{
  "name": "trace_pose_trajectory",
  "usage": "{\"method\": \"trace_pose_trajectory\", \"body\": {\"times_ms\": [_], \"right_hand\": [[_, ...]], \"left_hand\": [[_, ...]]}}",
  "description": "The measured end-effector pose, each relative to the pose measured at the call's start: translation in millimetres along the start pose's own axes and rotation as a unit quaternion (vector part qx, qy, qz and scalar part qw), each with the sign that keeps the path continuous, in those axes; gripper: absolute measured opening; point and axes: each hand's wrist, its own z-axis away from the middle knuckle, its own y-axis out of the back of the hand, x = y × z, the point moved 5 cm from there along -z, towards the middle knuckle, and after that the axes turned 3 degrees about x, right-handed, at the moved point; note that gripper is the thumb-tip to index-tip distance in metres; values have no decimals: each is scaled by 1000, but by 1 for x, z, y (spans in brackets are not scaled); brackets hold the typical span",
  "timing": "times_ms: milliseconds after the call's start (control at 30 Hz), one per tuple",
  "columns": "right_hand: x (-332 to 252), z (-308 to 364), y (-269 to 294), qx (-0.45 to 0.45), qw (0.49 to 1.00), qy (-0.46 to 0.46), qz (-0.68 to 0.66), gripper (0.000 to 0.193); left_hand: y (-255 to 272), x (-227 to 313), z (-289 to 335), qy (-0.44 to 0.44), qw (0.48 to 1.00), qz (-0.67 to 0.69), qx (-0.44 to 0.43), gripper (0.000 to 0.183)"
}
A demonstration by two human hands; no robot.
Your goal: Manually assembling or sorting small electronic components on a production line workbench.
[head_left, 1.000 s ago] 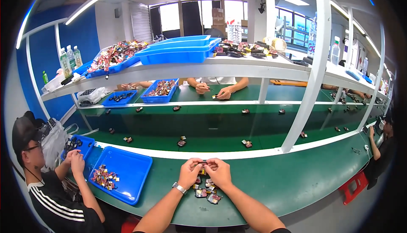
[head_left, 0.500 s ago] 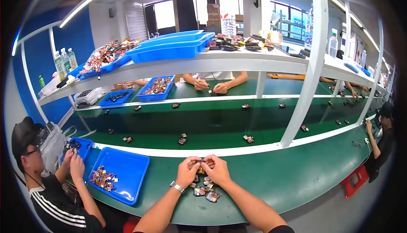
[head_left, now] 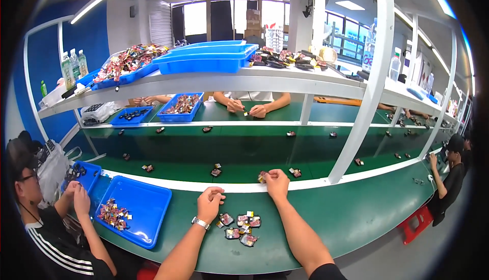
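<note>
Blue tray [head_left: 148,203]: reddish pieces [head_left: 114,215] | right fingers [head_left: 272,176]: pinching small module [head_left: 262,177] | left fingers [head_left: 216,191]: curled, hold unclear

My table [head_left: 331,216]: green. Near cluster of small parts [head_left: 243,221]: black, pinkish red, white, yellow. Part [head_left: 262,177] in my right hand [head_left: 276,183]: reddish. My watch [head_left: 201,223]: silver. My sleeve [head_left: 328,272]: black. Left, tray [head_left: 151,203]: blue; neighbour's shirt [head_left: 63,259]: black, white-striped. Right, stool [head_left: 418,223]: red.

1. Right of the right hand [head_left: 276,183], the green bench [head_left: 351,216] offers wide passage.
2. Between the forearms [head_left: 301,226], clustered small parts [head_left: 232,233] obstruct the bench.
3. A narrower strip separates the left hand [head_left: 208,206] from the blue tray [head_left: 153,201].
4. Ahead, a gap opens under the white shelf [head_left: 204,82]; the slanted post [head_left: 359,116] interrupts it.
</note>
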Motion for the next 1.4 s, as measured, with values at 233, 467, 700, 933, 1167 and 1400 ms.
{"method": "trace_pose_trajectory", "body": {"times_ms": [233, 467, 700, 933, 1167, 1400], "right_hand": [[14, -48, 41, 116, 966, 142, 184, 23], [41, -62, 81, 86, 919, 9, 385, 53], [4, -11, 54, 32, 985, 151, 81, 56], [-93, 105, 10, -309, 901, 306, 13, 61], [-101, 111, 5, -316, 870, 377, 29, 51], [-89, 117, -7, -158, 952, 255, 59, 27]], "left_hand": [[4, -2, 1, 18, 1000, -22, -13, 13], [-5, 5, -1, 24, 998, -48, -27, 12], [1, 1, 1, 9, 999, -23, -30, 14], [-18, 31, 13, 62, 970, 108, -208, 36], [-25, 24, 20, 125, 952, 101, -260, 33], [-29, 22, 23, 172, 944, 196, -203, 33]]}}
